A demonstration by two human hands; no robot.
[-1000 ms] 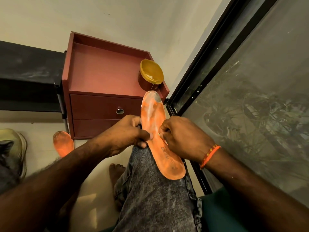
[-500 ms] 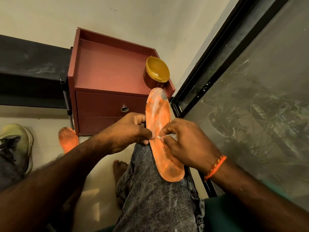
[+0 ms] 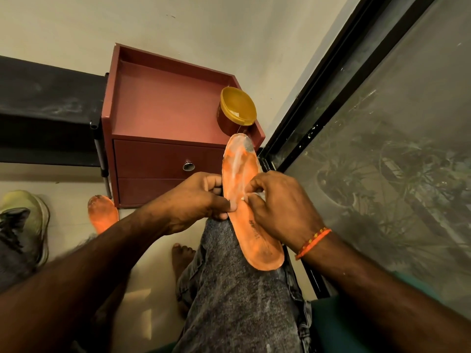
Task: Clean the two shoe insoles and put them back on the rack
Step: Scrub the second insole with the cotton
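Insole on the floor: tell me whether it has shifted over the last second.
No. The insole on the floor lies at the front left bottom corner of the red cabinet, just as before; only the camera shifted.

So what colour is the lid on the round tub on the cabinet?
Yellow lid, head view.

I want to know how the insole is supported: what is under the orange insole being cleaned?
The orange insole lies along the person's knee in grey jeans. Its toe end overhangs freely. The left hand grips its edge; fingers beneath are hidden.
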